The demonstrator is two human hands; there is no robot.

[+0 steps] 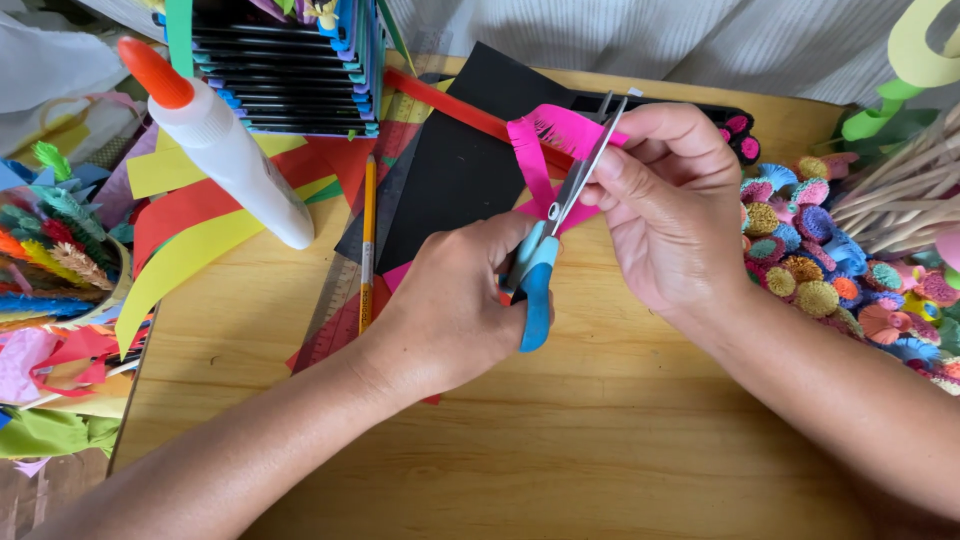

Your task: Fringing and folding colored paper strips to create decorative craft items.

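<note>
1. Pink paper strip [560, 135] sits above the middle of the wooden table [600, 430], pinched between the thumb and fingers of the right hand [675, 205], which is closed on it; its upper edge shows a fringe of fine cuts
2. Scissors [560, 215] with blue handles are gripped by the left hand [455, 305], fingers curled through the loops; the metal blades point up and to the right, and cross the strip beside the right thumb
3. Black paper sheet [460, 170] lies flat under both hands, with a red strip [445, 105] across its top corner
4. A yellow pencil [367, 240] lies just left of the black sheet, on a clear ruler [335, 320]
5. A white glue bottle [225, 145] with an orange cap leans at the upper left, over loose red and yellow paper strips [190, 240]
6. Many small, coloured rolled paper flowers [810, 270] lie heaped to the right, near the right wrist
7. A dark rack of stacked paper strips [285, 70] stands at the back
</note>
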